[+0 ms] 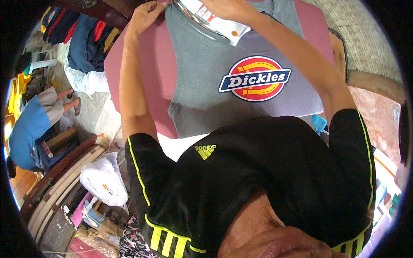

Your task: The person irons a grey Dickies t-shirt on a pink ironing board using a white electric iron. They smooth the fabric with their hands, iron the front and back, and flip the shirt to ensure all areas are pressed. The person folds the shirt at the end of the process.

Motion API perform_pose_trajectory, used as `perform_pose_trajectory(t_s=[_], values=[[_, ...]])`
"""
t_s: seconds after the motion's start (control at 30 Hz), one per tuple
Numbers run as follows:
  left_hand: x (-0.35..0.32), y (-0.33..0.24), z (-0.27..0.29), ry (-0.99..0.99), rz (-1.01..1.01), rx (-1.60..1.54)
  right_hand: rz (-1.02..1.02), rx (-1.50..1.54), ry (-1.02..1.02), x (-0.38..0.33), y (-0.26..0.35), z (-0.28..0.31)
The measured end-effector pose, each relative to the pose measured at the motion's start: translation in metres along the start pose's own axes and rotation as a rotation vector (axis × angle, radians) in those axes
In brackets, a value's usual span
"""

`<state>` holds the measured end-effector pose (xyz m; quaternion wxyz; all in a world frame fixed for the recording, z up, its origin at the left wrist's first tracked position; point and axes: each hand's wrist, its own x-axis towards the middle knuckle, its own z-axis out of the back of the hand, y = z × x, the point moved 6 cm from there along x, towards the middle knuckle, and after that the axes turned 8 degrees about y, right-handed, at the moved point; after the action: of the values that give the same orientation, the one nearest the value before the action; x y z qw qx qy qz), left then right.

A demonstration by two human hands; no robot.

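Loosely bent, the fingers of the left hand (pixel 145 16) lie at the edge of a grey sleeveless fabric shirt (pixel 198 56), pinch unclear; the right hand (pixel 228 7) is at a white-and-silver iron (pixel 226 26), its fingers cropped, grip untellable. The shirt lies on a mauve cloth-covered board (pixel 148 64); leftward, a blue-clad person (pixel 30 124) bends over. Both forearms (pixel 137 73) stretch forward, the right slanting inward.

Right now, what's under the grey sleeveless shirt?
A dusty-pink work surface shows on both sides of the grey sleeveless shirt. Whatever lies directly beneath the fabric is covered, so I can't tell if anything else is there.
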<state>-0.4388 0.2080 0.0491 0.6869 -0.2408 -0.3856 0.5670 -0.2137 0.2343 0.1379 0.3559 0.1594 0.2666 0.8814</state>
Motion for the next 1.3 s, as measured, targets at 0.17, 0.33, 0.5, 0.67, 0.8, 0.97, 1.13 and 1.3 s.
perform_pose_trajectory(t_s=[0.17, 0.33, 0.5, 0.67, 0.8, 0.97, 1.13, 1.3], values=[[-0.016, 0.039, 0.0, -0.181, 0.124, 0.333, -0.05, 0.191, 0.011, 0.041, -0.006, -0.02], [-0.007, 0.008, -0.017, -0.302, 0.192, 0.277, -0.079, 0.239, 0.017, 0.051, -0.025, -0.019], [-0.039, 0.039, 0.005, -0.391, 0.126, 0.395, -0.06, 0.317, 0.11, 0.043, 0.001, -0.033], [-0.017, 0.0, -0.011, -0.383, 0.044, 0.21, -0.041, 0.164, 0.003, 0.054, -0.027, -0.027], [-0.029, 0.004, -0.005, -0.426, 0.062, 0.269, 0.032, 0.179, 0.031, 0.039, -0.021, -0.032], [-0.019, 0.003, -0.009, -0.422, -0.014, 0.266, 0.101, 0.046, -0.026, 0.057, -0.026, -0.028], [-0.021, 0.0, -0.008, -0.416, 0.026, 0.247, 0.051, 0.0, 0.073, 0.048, -0.019, -0.01], [-0.028, 0.004, -0.006, -0.46, 0.136, 0.196, -0.02, -0.002, 0.066, 0.03, -0.024, -0.003]])
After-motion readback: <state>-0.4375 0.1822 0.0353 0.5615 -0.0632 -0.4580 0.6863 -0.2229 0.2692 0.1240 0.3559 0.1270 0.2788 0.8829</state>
